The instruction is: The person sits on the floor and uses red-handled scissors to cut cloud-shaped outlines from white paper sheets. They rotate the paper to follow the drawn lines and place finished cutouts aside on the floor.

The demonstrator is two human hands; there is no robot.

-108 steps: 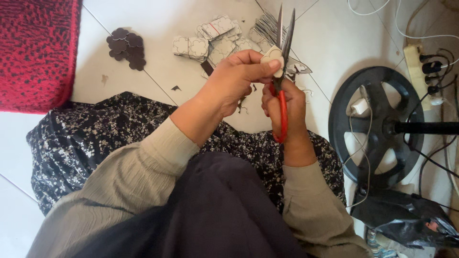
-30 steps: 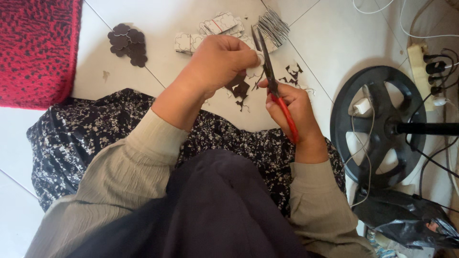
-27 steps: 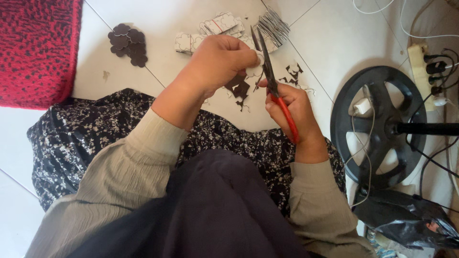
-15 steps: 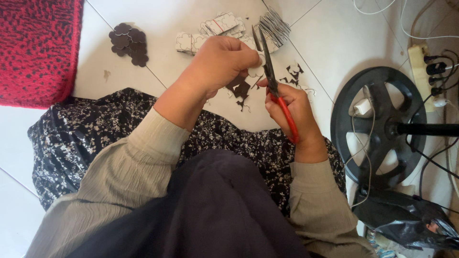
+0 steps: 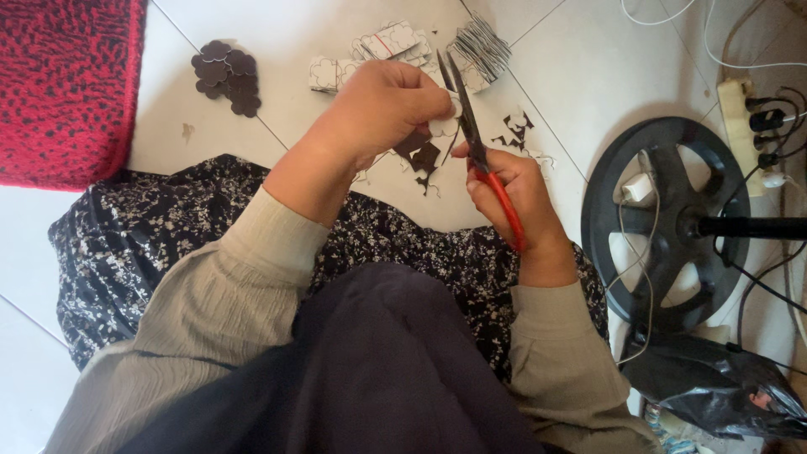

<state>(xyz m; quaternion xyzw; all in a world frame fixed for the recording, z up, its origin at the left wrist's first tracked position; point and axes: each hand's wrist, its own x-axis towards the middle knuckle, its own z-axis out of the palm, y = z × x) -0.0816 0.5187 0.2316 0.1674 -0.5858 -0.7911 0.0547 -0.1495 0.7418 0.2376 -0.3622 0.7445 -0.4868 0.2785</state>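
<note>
The right hand (image 5: 517,197) is curled shut around the red handles of the scissors (image 5: 471,143). Their long axis runs from the near right to the far left, blades pointing away and slightly left, the 2 tips a little apart. The left hand (image 5: 382,109) pinches a small white paper piece (image 5: 443,126) against the blades. Dark offcuts (image 5: 424,155) lie on the tiled floor (image 5: 572,76) below, and a stack of dark flower shapes (image 5: 227,76) sits far left.
</note>
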